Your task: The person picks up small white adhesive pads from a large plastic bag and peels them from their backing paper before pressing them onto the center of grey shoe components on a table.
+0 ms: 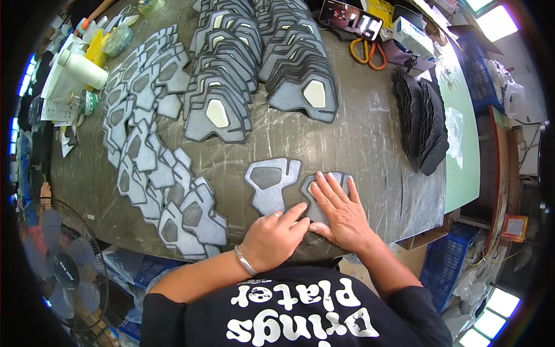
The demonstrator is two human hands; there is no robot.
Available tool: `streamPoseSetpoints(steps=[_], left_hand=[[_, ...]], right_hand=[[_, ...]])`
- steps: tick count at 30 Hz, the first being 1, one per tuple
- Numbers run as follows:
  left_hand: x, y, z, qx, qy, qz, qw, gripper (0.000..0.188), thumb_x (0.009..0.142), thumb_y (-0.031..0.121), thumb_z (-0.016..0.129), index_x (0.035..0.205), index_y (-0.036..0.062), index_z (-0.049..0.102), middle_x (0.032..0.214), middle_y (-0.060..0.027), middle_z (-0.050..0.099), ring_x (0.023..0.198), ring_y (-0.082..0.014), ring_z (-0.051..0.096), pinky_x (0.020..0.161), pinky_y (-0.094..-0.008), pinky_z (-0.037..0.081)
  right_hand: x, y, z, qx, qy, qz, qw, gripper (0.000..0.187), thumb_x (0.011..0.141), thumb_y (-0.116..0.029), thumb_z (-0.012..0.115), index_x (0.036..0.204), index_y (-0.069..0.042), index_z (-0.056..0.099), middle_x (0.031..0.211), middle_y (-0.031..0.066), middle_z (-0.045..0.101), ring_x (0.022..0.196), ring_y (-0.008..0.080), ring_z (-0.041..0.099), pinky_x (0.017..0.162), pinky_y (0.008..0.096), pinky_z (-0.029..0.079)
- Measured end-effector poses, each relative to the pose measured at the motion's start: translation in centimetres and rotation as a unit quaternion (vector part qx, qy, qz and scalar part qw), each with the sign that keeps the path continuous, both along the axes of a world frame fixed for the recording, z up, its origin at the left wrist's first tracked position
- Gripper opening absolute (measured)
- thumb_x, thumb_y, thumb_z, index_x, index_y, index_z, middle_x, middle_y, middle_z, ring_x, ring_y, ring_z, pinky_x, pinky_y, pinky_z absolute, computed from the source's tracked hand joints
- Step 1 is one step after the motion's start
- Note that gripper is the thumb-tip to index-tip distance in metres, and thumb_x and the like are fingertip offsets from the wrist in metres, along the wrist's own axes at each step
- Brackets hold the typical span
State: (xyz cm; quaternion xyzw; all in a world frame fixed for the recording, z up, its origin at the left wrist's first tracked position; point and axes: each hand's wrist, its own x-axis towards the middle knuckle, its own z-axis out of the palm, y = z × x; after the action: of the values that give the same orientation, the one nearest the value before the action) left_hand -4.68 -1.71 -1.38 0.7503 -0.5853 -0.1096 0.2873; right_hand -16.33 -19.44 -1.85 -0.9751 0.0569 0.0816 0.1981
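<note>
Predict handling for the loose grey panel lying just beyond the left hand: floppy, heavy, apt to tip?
The grey panel probably flexes a little but keeps its shape: it looks thin, yet shows no curl. It's likely light for its size, given that thin profile. Pushed, it should slide rather than roll or tip, since it lies flat on the table.

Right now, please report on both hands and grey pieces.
Right hand flat on right grey piece. Left hand at its edge, partly hiding left grey piece.
</note>
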Motion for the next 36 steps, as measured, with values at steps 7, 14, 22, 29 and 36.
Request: streamPoseSetpoints(steps=[7,14,22,29,36], left_hand=[[2.0,1.0,0.9,-0.166,0.653,0.277,0.684,0.017,0.097,0.018,0.057,0.106,0.0042,0.058,0.092,-0.0046,0.065,0.075,-0.0092,0.061,0.065,-0.0229,0.05],[1.4,0.9,0.5,-0.219,0.504,0.266,0.792,0.027,0.099,0.029,0.054,0.104,0.0032,0.058,0.084,-0.0024,0.063,0.073,-0.0061,0.058,0.065,-0.021,0.047],[2.3,3.1,-0.6,-0.183,0.636,0.251,0.707,0.028,0.09,0.021,0.069,0.11,0.0028,0.06,0.082,-0.0008,0.063,0.068,-0.0064,0.06,0.059,-0.0209,0.047],[3.4,3.7,2.1,-0.103,0.747,0.24,0.612,0.024,0.09,0.017,0.069,0.106,0.0015,0.062,0.085,-0.0029,0.067,0.067,-0.0063,0.061,0.056,-0.0215,0.048],[4.1,3.9,0.8,-0.057,0.67,0.253,0.696,0.015,0.089,0.014,0.068,0.096,0.0007,0.065,0.077,-0.0031,0.067,0.064,-0.006,0.061,0.054,-0.0221,0.048]], right_hand=[[1.8,2.5,2.6,-0.006,-0.204,-0.074,0.976,0.049,0.078,-0.023,0.076,0.119,-0.003,0.061,0.134,0.0154,0.051,0.12,0.0279,0.053,0.104,0.0479,0.035],[4.5,5.4,4.3,0.367,-0.133,-0.128,0.912,0.038,0.077,-0.008,0.077,0.113,-0.005,0.066,0.084,0.0032,0.06,0.066,0.0083,0.055,0.062,0.0241,0.048],[5.0,4.8,3.7,0.629,-0.056,-0.314,0.709,0.012,0.091,-0.006,0.064,0.1,0.001,0.064,0.086,0.0054,0.067,0.073,0.008,0.063,0.065,0.0216,0.051],[4.4,4.4,3.0,0.18,-0.292,-0.068,0.937,0.012,0.083,0.0,0.067,0.095,0.001,0.065,0.095,0.0115,0.069,0.082,0.0172,0.068,0.071,0.0277,0.054],[4.8,3.8,2.6,0.567,-0.036,-0.317,0.759,0.02,0.09,-0.012,0.067,0.098,0.006,0.067,0.088,0.003,0.066,0.073,0.0072,0.062,0.062,0.023,0.05]])
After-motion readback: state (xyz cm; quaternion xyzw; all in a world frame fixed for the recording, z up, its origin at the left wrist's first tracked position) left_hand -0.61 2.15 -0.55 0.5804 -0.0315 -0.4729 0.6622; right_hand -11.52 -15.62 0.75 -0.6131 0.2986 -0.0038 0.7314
